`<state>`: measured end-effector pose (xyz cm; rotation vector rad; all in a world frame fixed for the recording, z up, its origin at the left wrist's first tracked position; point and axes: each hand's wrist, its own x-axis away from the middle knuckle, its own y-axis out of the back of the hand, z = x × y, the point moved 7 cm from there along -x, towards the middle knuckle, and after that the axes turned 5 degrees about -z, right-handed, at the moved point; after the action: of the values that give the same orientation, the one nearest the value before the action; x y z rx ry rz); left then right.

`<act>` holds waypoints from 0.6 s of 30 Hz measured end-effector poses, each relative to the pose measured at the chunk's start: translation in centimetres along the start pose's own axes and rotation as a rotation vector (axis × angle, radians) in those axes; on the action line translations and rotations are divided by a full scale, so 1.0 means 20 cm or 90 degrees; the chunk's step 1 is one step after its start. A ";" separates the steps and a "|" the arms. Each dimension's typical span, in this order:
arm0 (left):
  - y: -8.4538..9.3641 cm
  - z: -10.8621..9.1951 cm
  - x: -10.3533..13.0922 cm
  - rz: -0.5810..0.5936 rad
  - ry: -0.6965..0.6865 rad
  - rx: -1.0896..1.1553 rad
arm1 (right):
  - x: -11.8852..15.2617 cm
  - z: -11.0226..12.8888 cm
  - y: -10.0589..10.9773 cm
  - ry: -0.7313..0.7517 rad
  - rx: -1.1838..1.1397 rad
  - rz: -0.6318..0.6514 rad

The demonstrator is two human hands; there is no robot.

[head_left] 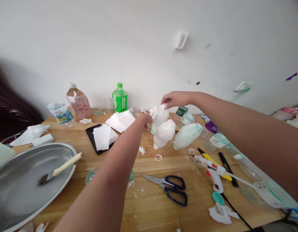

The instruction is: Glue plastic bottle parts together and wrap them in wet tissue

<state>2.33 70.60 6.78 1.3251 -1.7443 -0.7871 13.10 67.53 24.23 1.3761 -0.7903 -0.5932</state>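
Note:
My right hand (172,98) has its fingers closed on the top end of a translucent bottle piece covered in white paper (159,118), which stands upright. Beside the lower left of that piece is my left hand (147,119); its fingers are mostly hidden, and whether they touch the piece is unclear. Just in front lies a second, whiter paper-covered piece (164,134). A third, pale green one (188,136) rests tilted to the right. Blue-handled scissors (175,190) lie open nearer to me, below a small white ring (158,157).
A metal basin (71,154) with a wooden-handled brush (68,163) is at left. White paper sheets (121,120) and a black tablet-like slab (90,131) lie behind. A glue gun (213,170), cutter and clear bottles fill the right. A green bottle (119,98) stands against the wall.

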 end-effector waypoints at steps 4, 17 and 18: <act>0.01 0.03 0.02 0.026 0.029 0.023 | -0.02 0.04 0.01 -0.005 0.017 -0.011; 0.26 0.10 0.07 -0.053 0.056 0.060 | -0.12 0.15 0.01 -0.053 0.139 -0.026; 0.28 0.10 0.09 -0.084 0.038 0.054 | -0.11 0.17 0.01 -0.044 0.136 -0.023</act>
<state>-2.26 70.41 10.93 1.5179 -1.6736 -0.7446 9.07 67.24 24.14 1.5754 -0.9062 -0.6000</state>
